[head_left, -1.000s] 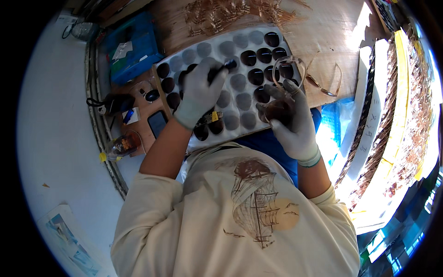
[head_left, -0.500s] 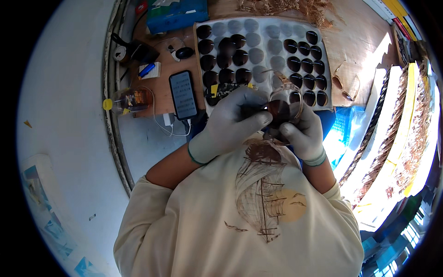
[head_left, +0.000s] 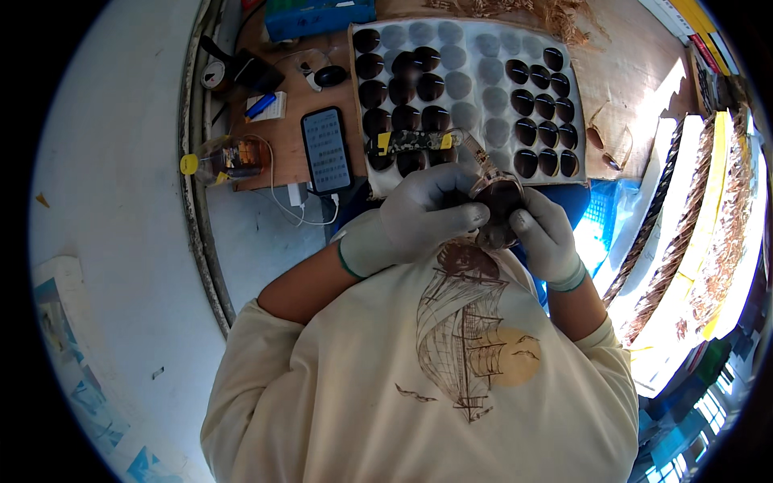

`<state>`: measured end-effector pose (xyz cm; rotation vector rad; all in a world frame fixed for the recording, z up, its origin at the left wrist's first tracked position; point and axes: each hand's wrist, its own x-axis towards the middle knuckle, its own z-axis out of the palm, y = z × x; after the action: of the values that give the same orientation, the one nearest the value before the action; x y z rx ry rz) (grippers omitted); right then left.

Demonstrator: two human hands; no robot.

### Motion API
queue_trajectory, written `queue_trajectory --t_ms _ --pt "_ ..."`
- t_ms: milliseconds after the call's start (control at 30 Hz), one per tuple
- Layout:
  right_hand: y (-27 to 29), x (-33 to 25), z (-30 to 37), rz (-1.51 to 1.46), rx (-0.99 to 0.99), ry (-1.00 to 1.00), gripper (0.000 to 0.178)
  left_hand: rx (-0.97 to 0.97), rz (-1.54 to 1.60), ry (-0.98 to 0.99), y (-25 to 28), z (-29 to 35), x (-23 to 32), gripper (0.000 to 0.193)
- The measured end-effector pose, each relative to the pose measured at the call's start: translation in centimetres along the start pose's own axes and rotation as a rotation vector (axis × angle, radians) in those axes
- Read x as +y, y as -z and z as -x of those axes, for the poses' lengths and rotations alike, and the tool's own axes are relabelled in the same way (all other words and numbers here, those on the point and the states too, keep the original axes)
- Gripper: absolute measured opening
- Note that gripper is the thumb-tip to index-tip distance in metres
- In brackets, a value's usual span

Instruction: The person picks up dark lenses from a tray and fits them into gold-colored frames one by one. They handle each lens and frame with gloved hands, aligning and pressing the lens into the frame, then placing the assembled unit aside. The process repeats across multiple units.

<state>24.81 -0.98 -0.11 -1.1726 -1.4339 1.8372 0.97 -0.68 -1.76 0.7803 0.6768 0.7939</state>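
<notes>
Glasses (head_left: 501, 193) sit between both hands, just above the shirt front (head_left: 378, 338), near the lower edge of the tray (head_left: 385, 183). Front is turned sideways, one dark lens up, a paler one below, partly covered. One patterned temple angles up-left over the tray.

Left hand (head_left: 431, 213) is closed in a pinch, thumb along the left edge; hidden fingertips, so can't tell if it also has a loose lens. Right hand (head_left: 547, 233) grips from the other side, thumb on the lower rim, fingers mostly behind. Both gloved.

Handling, my read: very light. Rim stiff but thin, temples springy and easy to bend at the hinge. Lenses smooth, slick, scratch-prone; gloves should help with smudges. Best hold: rim edges or bridge, off the lens faces, no load on the temple.

Around: tray carries rows of dark lenses (head_left: 526, 163) and grey spots; a camo bar (head_left: 419, 142) with yellow ends lies across its lower left. Second pair (head_left: 595, 137) on the bench (head_left: 636, 76), right of the tray. Phone (head_left: 327, 150) left.
</notes>
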Motion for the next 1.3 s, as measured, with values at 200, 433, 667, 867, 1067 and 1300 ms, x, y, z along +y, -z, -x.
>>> queue_trajectory --t_ms 200,433,667,867,1067,1300 --pt "-2.0 0.6 0.7 0.055 0.176 0.078 0.029 0.07 -0.235 -0.035 -0.2 -0.5 0.8 0.018" --pt "-0.8 0.5 0.4 0.205 0.124 0.121 0.024 0.071 -0.303 -0.08 -0.3 0.0 -0.1 0.021" --pt "-0.4 0.9 -0.9 0.26 -0.014 0.251 0.022 0.072 -0.438 -0.184 0.0 -0.3 0.4 0.022" --pt "-0.4 -0.6 -0.4 0.437 0.078 0.218 0.024 0.033 -0.536 -0.212 -0.3 -0.3 1.2 0.021" --pt "-0.7 0.0 0.1 0.331 0.064 0.112 0.025 0.029 -0.497 -0.181 0.0 -0.2 0.5 0.023" --pt "-2.0 -0.7 -0.3 0.323 0.201 0.126 0.025 0.143 -0.883 -0.372 -1.3 -0.6 1.0 0.023"
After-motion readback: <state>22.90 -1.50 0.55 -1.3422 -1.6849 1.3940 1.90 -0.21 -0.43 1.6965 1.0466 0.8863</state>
